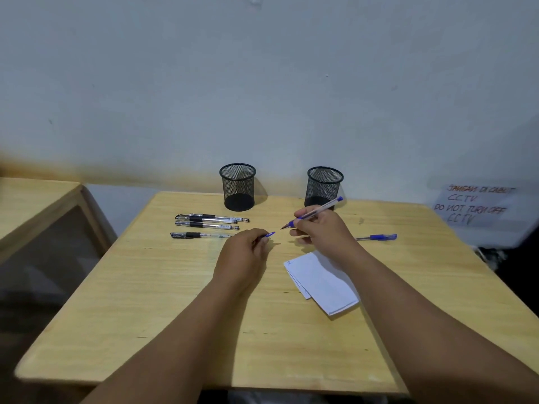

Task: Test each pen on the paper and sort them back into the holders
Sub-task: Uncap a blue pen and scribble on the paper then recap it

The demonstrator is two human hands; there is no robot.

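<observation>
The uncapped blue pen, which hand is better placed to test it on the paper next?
Right. The right hand already holds the uncapped blue pen in a writing grip, and the paper lies just beneath its wrist. The left hand holds only the cap.

Wooden table [175, 301] carries two mesh holders [238, 186], black pens [208, 225], blue pen [379, 237], paper [323, 282].

Three black-grip clear pens [208, 225] lie side by side left of the folded white paper [322, 282], a capped blue pen [377, 237] lies right of it, an uncapped blue pen [313, 212] is held above it, its blue cap [269, 235] apart, and two empty black mesh holders [238, 186] stand upright behind.
</observation>
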